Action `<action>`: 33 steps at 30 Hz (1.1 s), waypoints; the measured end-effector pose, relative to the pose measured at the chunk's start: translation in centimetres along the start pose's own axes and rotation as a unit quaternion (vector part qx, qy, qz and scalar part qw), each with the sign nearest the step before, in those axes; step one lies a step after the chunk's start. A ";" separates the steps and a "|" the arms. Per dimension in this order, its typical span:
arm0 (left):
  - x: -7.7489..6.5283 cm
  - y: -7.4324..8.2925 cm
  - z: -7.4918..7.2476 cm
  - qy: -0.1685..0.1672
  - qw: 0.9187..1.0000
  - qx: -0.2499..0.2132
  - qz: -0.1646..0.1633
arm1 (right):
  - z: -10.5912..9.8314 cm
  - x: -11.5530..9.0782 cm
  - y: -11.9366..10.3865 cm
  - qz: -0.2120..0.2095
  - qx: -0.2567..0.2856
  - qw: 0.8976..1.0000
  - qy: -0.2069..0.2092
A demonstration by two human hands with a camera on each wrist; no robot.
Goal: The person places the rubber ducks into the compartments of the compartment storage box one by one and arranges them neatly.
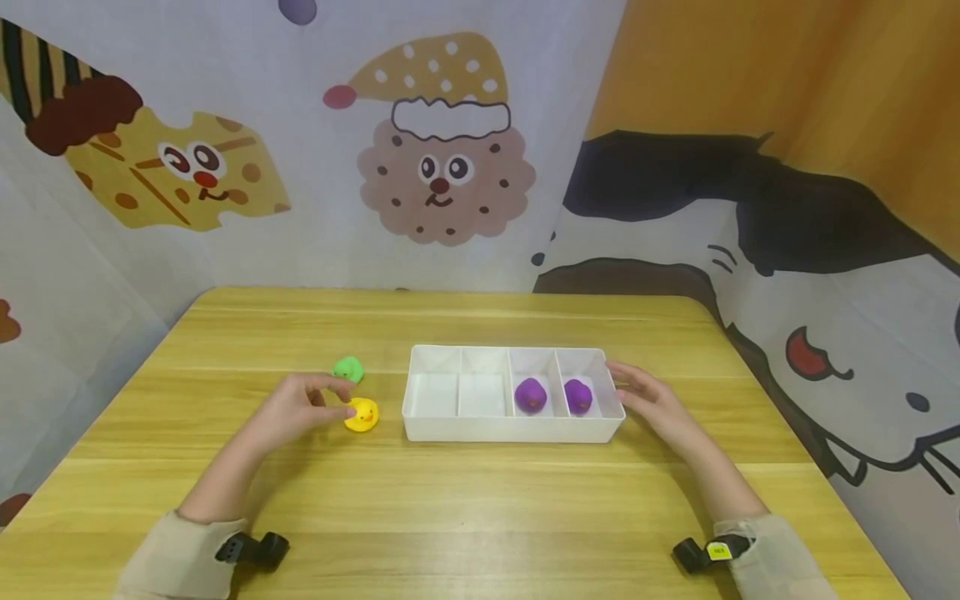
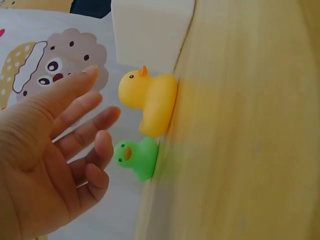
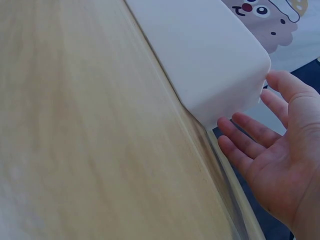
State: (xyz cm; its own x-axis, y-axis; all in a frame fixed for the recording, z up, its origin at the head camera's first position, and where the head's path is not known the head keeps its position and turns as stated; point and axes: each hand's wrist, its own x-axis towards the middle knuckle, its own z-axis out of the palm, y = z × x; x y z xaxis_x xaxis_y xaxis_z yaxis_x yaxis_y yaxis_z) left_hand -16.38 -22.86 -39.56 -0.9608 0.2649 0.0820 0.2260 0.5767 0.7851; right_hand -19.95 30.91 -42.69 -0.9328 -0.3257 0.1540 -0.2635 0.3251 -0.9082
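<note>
Beside a yellow rubber duck (image 1: 362, 415) my left hand (image 1: 303, 407) hovers, thumb and fingers spread apart with nothing between them. A smaller green rubber duck (image 1: 348, 369) sits just behind the yellow one, close to the fingers. In the left wrist view the yellow duck (image 2: 157, 102) and green duck (image 2: 140, 156) both stand upright. My right hand (image 1: 651, 402) rests its loosely bent fingertips at the right end of a white divided box (image 1: 510, 430). Two purple rounded toys, one (image 1: 531, 396) and another (image 1: 578, 397), lie separately in its two right compartments.
The box's two left compartments show bare bottoms. Under everything is a wooden table (image 1: 480, 517), its back edge against a cartoon-printed curtain (image 1: 300, 258). Each wrist wears a black strapped device, one left (image 1: 255, 550) and one right (image 1: 708, 552).
</note>
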 end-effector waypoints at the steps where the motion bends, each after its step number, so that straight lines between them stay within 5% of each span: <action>1: 0.0 -0.1 0.1 -0.003 1.000 -0.003 0.001 | 0.0 0.0 0.0 0.000 0.000 1.000 0.000; 16: 0.6 -1.4 1.2 -0.013 1.000 -0.010 -0.016 | 0.0 0.0 0.1 0.004 -0.004 1.000 0.000; 33: 0.6 -1.2 2.0 -0.003 1.000 -0.015 -0.009 | 0.0 0.0 -0.1 0.010 -0.001 1.000 -0.001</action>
State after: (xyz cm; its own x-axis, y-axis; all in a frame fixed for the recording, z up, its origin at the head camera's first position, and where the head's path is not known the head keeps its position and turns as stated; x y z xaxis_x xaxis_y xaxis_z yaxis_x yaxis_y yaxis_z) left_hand -16.92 -21.78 -41.67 -0.9637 0.2596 0.0629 0.2029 0.5585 0.8043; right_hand -19.87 30.88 -42.59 -0.9370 -0.3220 0.1356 -0.2464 0.3336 -0.9100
